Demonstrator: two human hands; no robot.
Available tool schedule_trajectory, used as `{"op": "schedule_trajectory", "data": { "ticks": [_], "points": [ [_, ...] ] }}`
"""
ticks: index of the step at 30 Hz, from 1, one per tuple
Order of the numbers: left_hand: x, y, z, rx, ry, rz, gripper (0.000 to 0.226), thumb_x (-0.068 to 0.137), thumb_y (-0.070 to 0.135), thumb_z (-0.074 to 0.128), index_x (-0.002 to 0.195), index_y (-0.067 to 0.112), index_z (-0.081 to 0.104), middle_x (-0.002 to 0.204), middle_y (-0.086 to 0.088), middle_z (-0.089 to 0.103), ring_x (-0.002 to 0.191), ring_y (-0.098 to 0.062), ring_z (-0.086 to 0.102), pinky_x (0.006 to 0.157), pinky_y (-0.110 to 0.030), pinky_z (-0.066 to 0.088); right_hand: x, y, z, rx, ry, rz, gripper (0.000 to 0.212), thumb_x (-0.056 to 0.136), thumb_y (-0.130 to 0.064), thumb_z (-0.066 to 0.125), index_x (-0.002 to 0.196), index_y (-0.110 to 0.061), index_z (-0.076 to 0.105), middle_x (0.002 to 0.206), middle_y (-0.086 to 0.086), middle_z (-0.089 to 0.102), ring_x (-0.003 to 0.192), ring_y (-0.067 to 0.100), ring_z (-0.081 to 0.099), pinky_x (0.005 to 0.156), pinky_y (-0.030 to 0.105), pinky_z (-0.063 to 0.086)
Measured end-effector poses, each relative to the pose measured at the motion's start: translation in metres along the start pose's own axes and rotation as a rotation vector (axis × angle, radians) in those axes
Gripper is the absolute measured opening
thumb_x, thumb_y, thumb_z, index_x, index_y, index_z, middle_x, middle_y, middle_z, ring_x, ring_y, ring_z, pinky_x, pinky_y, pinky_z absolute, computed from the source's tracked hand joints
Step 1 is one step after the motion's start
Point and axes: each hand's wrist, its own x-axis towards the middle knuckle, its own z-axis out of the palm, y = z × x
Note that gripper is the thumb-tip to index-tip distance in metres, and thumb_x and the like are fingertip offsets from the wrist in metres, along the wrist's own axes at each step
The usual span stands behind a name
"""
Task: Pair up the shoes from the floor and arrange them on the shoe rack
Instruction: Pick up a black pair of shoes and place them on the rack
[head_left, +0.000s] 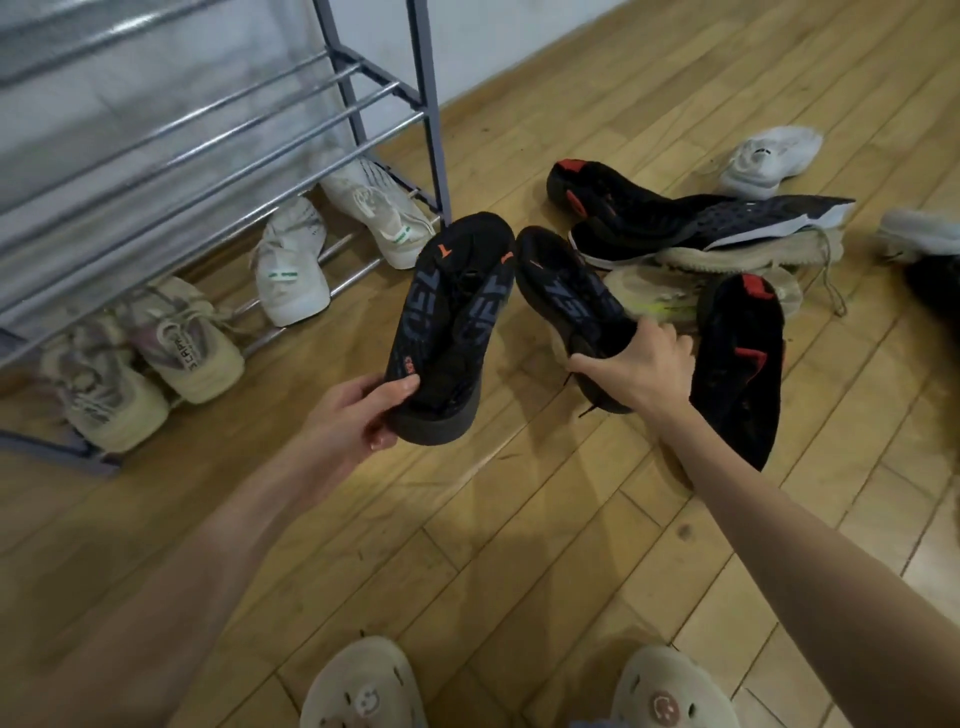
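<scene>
My left hand (358, 415) holds a black shoe with grey lettering (452, 322) by its heel, lifted above the floor. My right hand (639, 366) grips the collar of its matching black shoe (566, 291), which lies at the edge of the floor pile. Beside it lies a black shoe with red marks (737, 364); another one (597, 200) lies further back. The metal shoe rack (384, 124) stands at the left. Its bottom shelf carries a beige pair (150, 364) and a white pair (332, 244).
The pile also holds a dark upturned shoe with a patterned sole (758, 221), beige shoes (748, 254), a white shoe (769, 158) and another pale shoe (919, 234) at the right edge. My feet in beige clogs (363, 686) stand at the bottom on the wooden floor (519, 545).
</scene>
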Motion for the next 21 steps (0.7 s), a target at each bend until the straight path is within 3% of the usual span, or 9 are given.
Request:
{"op": "schedule_trajectory", "data": {
  "ticks": [3,7,10,12,14,16,18,21],
  "points": [
    [-0.019,0.032,-0.017,0.032,0.088,0.086,0.047,0.053,0.057,0.082,0.084,0.022,0.076,0.094,-0.008,0.051,0.079,-0.021,0.043,0.063,-0.027,0.034,-0.003,-0.027,-0.024,0.145,0.066,-0.088,0.091,0.056,-0.071,0.068,0.124,-0.013,0.053,0.122,0.010,0.057,0.120,0.034,0.045,0.102,0.045,0.040],
    [-0.041,0.072,-0.040,0.021,0.218,0.201,0.012,0.069,0.040,0.071,0.073,0.030,0.077,0.101,-0.010,0.049,0.094,-0.024,0.042,0.070,-0.031,0.034,-0.011,-0.076,-0.057,0.217,0.136,-0.248,0.090,0.063,-0.059,0.075,0.136,-0.016,0.046,0.128,0.009,0.052,0.123,0.029,0.041,0.103,0.041,0.038],
    [-0.047,0.092,-0.060,0.055,0.321,0.240,0.017,0.078,0.036,0.070,0.074,0.019,0.071,0.094,-0.010,0.050,0.085,-0.023,0.044,0.065,-0.028,0.036,-0.014,-0.110,-0.074,0.232,0.177,-0.347,0.089,0.061,-0.057,0.077,0.135,-0.018,0.046,0.125,0.007,0.053,0.119,0.028,0.042,0.099,0.040,0.040],
    [-0.046,0.104,-0.073,0.037,0.386,0.258,0.021,0.086,0.031,0.065,0.076,0.013,0.066,0.077,-0.008,0.056,0.069,-0.019,0.051,0.056,-0.021,0.039,-0.009,-0.130,-0.082,0.207,0.173,-0.392,0.088,0.060,-0.060,0.074,0.133,-0.019,0.047,0.122,0.006,0.055,0.117,0.028,0.043,0.098,0.041,0.041],
    [-0.041,0.114,-0.085,-0.001,0.436,0.261,0.021,0.090,0.027,0.062,0.078,0.011,0.068,0.060,0.000,0.056,0.050,-0.009,0.046,0.045,-0.019,0.033,0.000,-0.150,-0.085,0.185,0.134,-0.415,0.088,0.060,-0.063,0.073,0.131,-0.019,0.049,0.120,0.005,0.056,0.118,0.029,0.043,0.097,0.043,0.041],
    [-0.030,0.118,-0.097,0.000,0.464,0.226,0.022,0.088,0.030,0.064,0.080,0.011,0.069,0.052,0.004,0.046,0.047,-0.010,0.036,0.050,-0.026,0.022,0.010,-0.170,-0.082,0.200,0.076,-0.406,0.088,0.057,-0.067,0.070,0.128,-0.018,0.051,0.118,0.004,0.058,0.118,0.030,0.042,0.095,0.044,0.043],
    [-0.014,0.119,-0.110,-0.033,0.471,0.194,0.024,0.087,0.034,0.065,0.079,0.011,0.066,0.048,0.006,0.040,0.046,-0.010,0.033,0.052,-0.029,0.018,0.020,-0.191,-0.073,0.200,0.049,-0.389,0.089,0.051,-0.072,0.065,0.121,-0.019,0.054,0.113,0.004,0.059,0.116,0.029,0.045,0.093,0.047,0.047],
    [0.018,0.121,-0.125,-0.105,0.522,0.184,0.030,0.089,0.033,0.064,0.083,0.004,0.063,0.055,-0.001,0.043,0.044,-0.011,0.036,0.044,-0.024,0.024,0.036,-0.225,-0.055,0.207,0.038,-0.390,0.086,0.046,-0.074,0.060,0.113,-0.019,0.055,0.104,0.001,0.060,0.107,0.028,0.053,0.088,0.047,0.051]
  ]
}}
